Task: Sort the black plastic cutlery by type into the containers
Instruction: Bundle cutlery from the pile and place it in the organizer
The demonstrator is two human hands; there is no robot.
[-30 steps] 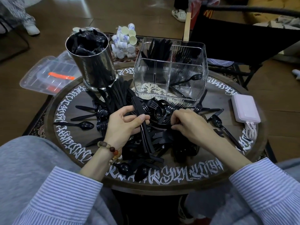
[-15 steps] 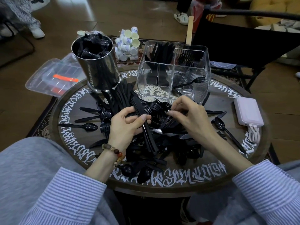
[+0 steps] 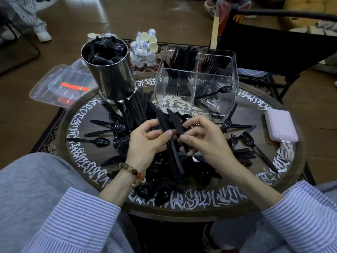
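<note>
— Look, the left hand grips a bundle of knives over the pile of cutlery on the table, and the right hand pinches one more knife.

— They look feather-light, stiff but bendy, and probably slick. I'd hold them mid-handle, blades lined up.

— The clear box behind already has knives standing in its back-left compartment; I'd guess these go there.
</note>
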